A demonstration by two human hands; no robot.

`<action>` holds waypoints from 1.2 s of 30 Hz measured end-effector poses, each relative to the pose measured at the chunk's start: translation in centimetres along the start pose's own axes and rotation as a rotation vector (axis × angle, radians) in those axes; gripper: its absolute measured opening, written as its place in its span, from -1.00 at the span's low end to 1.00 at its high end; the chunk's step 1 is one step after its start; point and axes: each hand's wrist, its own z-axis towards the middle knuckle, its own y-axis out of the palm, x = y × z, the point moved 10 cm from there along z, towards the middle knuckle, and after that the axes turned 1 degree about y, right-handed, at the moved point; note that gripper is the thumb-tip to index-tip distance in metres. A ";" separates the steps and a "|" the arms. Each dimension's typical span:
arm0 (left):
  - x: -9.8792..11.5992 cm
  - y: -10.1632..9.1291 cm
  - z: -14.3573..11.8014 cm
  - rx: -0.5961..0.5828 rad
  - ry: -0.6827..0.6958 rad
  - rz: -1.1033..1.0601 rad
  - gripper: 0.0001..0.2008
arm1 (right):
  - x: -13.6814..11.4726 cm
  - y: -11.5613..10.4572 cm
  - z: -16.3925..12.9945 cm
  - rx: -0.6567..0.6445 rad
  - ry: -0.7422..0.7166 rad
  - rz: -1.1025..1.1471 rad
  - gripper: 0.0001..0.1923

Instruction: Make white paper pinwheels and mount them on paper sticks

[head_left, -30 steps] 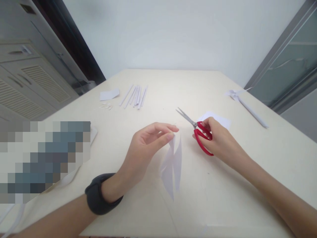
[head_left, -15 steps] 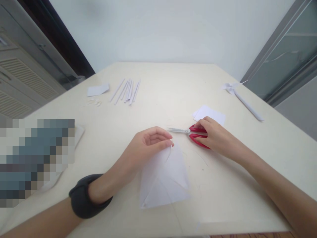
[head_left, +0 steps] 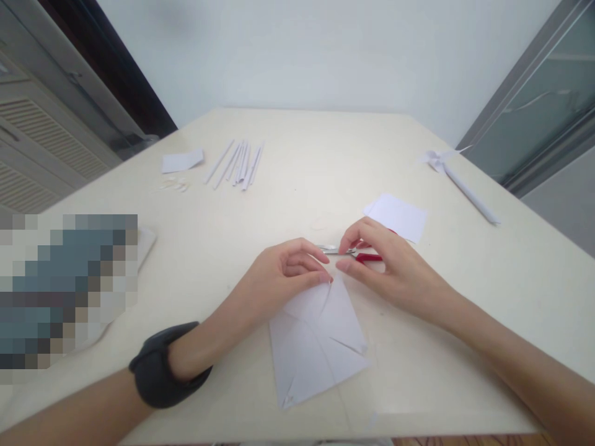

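A square sheet of white paper [head_left: 309, 356], slit inward from its corners, lies near the front of the table. At its far corner my left hand [head_left: 292, 269] pinches the paper between thumb and fingers. My right hand [head_left: 388, 263] hovers just right of that corner, thumb and forefinger apart and nothing held between them. Partly covered by this hand, the red-handled scissors [head_left: 368, 257] rest on the table, blades pointing left. A thin thread-like line runs across the paper; I cannot tell what it is.
Behind my right hand lie white paper squares [head_left: 402, 214]. A paper pinwheel [head_left: 469, 192] on a rolled stick is far right. Rolled paper sticks [head_left: 239, 164], a folded paper [head_left: 182, 161] and small scraps [head_left: 174, 184] sit at the back left. A blurred-out item [head_left: 69, 285] occupies the left.
My right hand has let go of the scissors' handles and moved left toward the paper's corner. The paper appears slightly lower and further right in view, still in my left hand.
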 end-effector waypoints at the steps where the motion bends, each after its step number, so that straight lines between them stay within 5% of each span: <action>1: 0.1 0.1 0.0 -0.007 0.017 -0.004 -0.86 | -0.6 0.6 -0.2 -0.021 -0.026 -0.008 -0.83; 17: 0.9 0.4 -0.4 0.008 0.072 0.007 -0.85 | -2.4 0.8 -0.7 0.036 -0.230 -0.071 -0.98; 23: 0.9 -0.1 -0.5 0.031 0.056 0.016 -0.82 | -3.4 0.6 -1.0 0.072 -0.337 -0.214 -0.85; 36: 1.2 -0.2 -0.5 0.032 0.087 0.060 -0.80 | -3.2 0.3 -0.7 0.123 -0.300 -0.220 -0.91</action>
